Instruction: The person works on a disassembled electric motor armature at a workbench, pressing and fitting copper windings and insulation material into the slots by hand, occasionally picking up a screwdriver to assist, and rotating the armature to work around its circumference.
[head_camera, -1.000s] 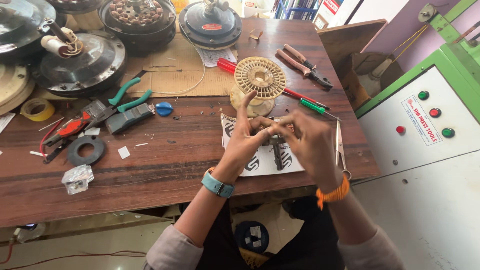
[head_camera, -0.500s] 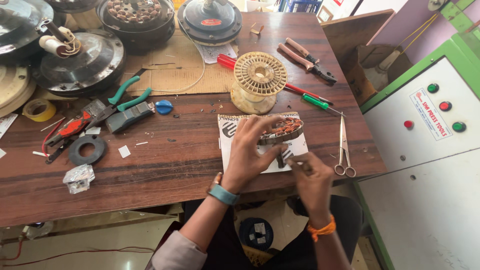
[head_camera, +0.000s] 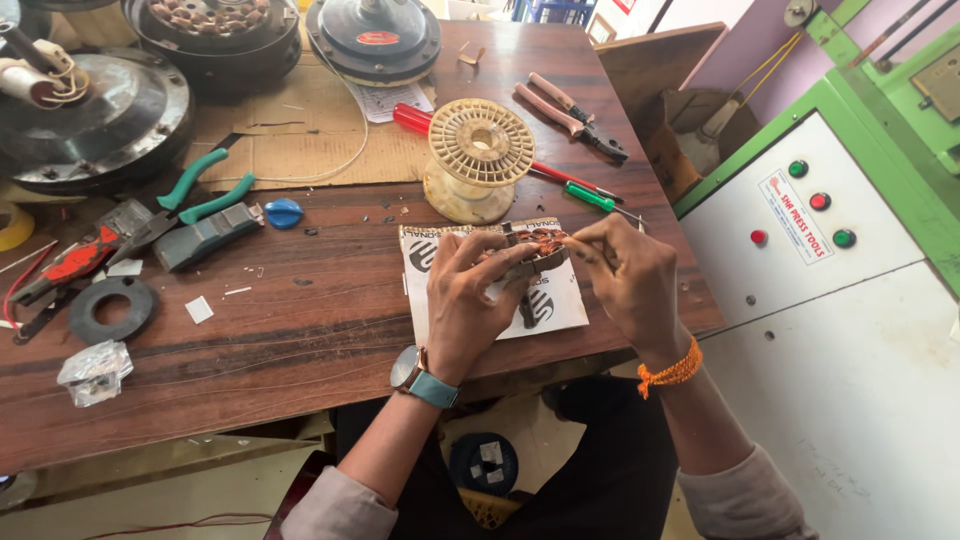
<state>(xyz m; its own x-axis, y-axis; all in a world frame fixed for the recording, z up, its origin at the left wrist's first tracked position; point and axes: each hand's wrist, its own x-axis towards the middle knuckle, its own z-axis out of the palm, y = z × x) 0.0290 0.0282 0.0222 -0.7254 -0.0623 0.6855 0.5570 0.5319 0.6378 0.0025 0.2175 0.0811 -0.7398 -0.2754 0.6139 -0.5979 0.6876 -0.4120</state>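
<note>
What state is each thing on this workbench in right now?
Copper-wound coil piece: held up between both hands.
Left hand: gripping the coil piece.
Right hand: pinching at its edge.
Cream plastic spool: standing on end, empty.
Green-handled pliers: lying flat, handles apart.
Red-handled screwdriver: lying flat.

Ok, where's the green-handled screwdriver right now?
In the head view, the green-handled screwdriver lies on the table just beyond the right hand, beside the red-handled screwdriver.
</note>
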